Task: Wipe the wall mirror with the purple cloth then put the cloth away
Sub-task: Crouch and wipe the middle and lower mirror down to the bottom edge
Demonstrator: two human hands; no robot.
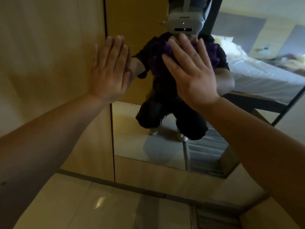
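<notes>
The wall mirror [142, 139] hangs on a wooden panel in front of me, its left edge running down the middle of the view. My right hand [189, 71] lies flat with fingers spread, pressing the purple cloth [166, 48] against the glass; most of the cloth is hidden under the palm. My left hand [109, 70] rests flat and empty on the wooden panel at the mirror's left edge, fingers together and pointing up.
The mirror reflects a crouching person in dark clothes with a headset, and a bed with white sheets [257, 71] behind. A wooden wall panel [49, 55] fills the left. Glossy tiled floor [99, 204] lies below.
</notes>
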